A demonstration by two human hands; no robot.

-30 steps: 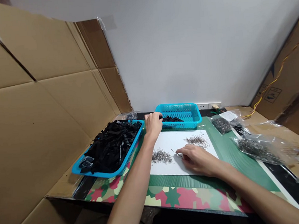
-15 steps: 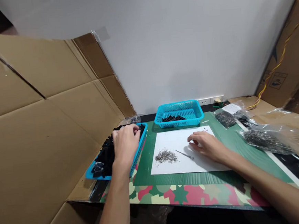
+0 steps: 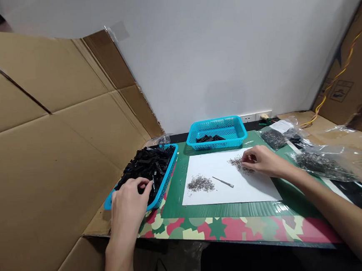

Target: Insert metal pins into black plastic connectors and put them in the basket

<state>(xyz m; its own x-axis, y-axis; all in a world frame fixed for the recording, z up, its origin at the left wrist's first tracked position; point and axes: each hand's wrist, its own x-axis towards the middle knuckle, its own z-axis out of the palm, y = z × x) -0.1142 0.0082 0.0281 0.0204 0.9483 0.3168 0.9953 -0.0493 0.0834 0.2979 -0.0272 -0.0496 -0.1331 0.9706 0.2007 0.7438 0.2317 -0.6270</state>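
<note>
My left hand is at the near end of a blue basket heaped with black plastic parts. Its thumb and fingers curl toward each other by a small piece with a light edge; whether they grip it is unclear. On the white sheet, my right hand has its fingertips pinched at a pile of small metal pieces; anything between them is too small to make out. A second metal pile lies at the sheet's left, beside a thin pointed tool.
Behind the sheet stands another blue basket with some black parts in it. Plastic bags of metal pieces lie at the right. Cardboard walls the left side, and a socket sits on the back wall.
My left hand has moved nearer to me, from the far part of the basket to its near end. My right hand has shifted right, uncovering part of the right metal pile.
</note>
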